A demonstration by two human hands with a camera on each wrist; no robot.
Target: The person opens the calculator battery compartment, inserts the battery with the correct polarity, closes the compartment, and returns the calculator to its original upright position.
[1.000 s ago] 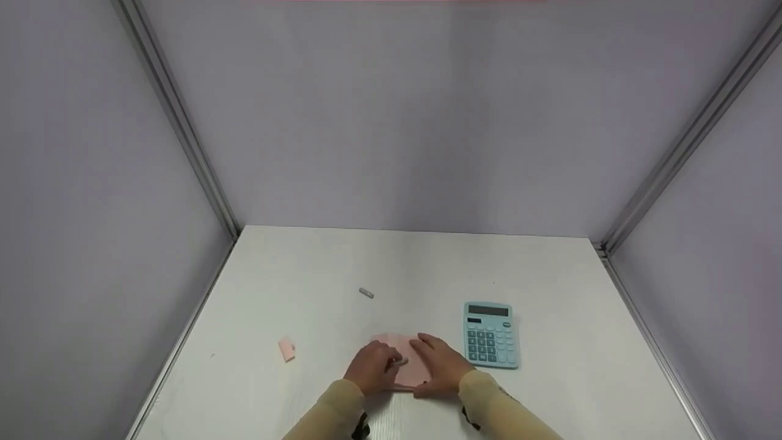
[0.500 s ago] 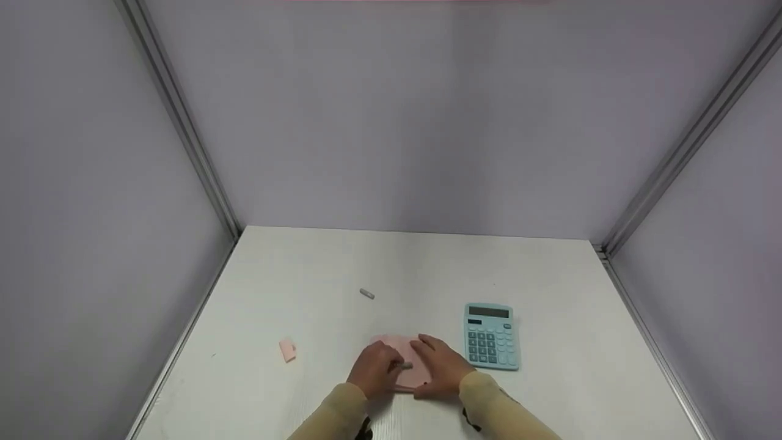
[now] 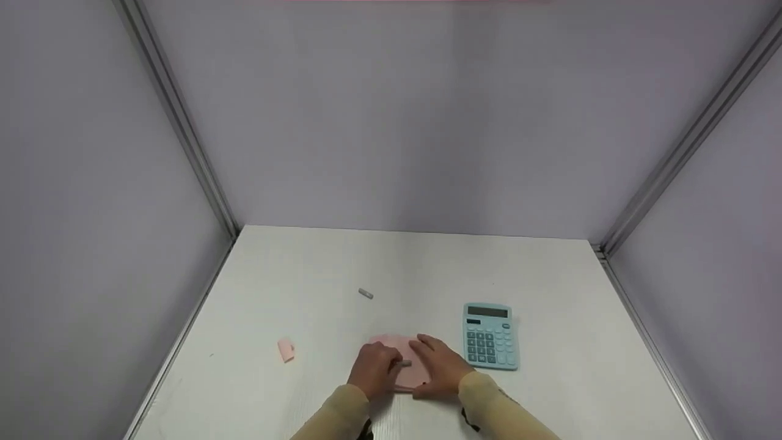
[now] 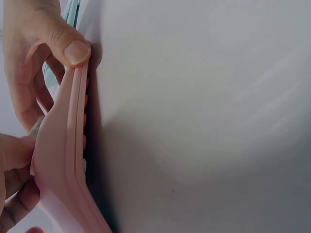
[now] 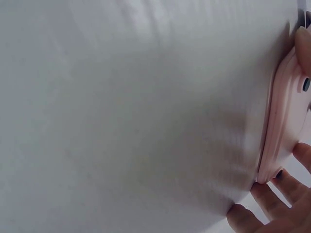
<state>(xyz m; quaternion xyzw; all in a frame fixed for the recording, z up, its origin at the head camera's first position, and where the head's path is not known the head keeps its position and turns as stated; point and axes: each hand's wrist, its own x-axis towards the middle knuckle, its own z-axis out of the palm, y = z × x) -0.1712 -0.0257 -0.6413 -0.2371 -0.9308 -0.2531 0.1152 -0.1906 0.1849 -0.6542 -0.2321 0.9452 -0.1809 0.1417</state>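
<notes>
A pink calculator (image 3: pixel 416 374) lies face down on the white table, its keys showing along the underside in the left wrist view. My left hand (image 3: pixel 374 370) is over its left part and pinches a small grey battery (image 3: pixel 405 363) against the calculator's back. My right hand (image 3: pixel 445 370) grips the calculator from the right, with the thumb (image 4: pixel 77 51) on the near edge and fingers (image 5: pixel 266 196) at the far side. The left hand hides the spot under the battery.
A light blue calculator (image 3: pixel 490 336) lies face up to the right of my right hand. Farther back lies a second small grey battery (image 3: pixel 365 294). A small pink cover piece (image 3: pixel 286 350) sits to the left. Grey walls (image 3: pixel 391 122) enclose the table.
My left hand, with the battery, has shifted very slightly to the right on the calculator's back. The right hand stays in place.
</notes>
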